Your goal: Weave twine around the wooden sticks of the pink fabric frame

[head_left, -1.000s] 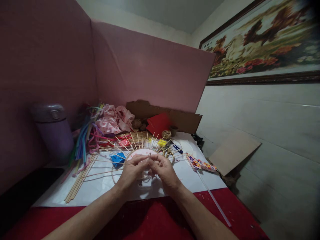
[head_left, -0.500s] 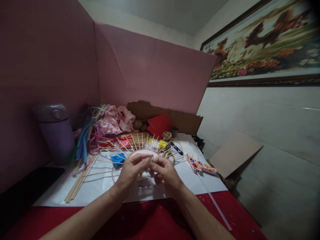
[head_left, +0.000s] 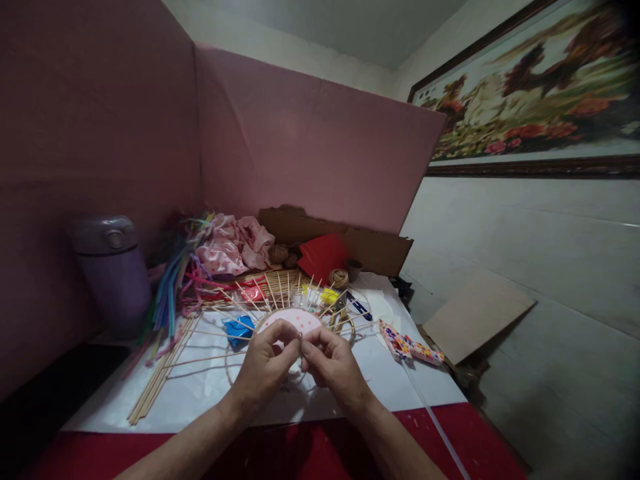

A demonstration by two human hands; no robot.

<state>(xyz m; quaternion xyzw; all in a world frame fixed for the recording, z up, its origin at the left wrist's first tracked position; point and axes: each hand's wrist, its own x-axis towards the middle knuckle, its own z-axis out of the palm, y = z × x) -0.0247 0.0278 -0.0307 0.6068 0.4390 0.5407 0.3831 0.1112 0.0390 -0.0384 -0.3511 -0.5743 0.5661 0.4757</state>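
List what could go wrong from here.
The thin sticks fanning out from the dotted round piece could be knocked askew if the left hand or right hand shifts sideways.
The thin cord looping beside the left hand might snag on those sticks.
The gold-handled scissors, lying beyond the right hand, might get nudged.

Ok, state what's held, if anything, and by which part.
Left hand and right hand pinch close together; anything held, and where, cannot be told.
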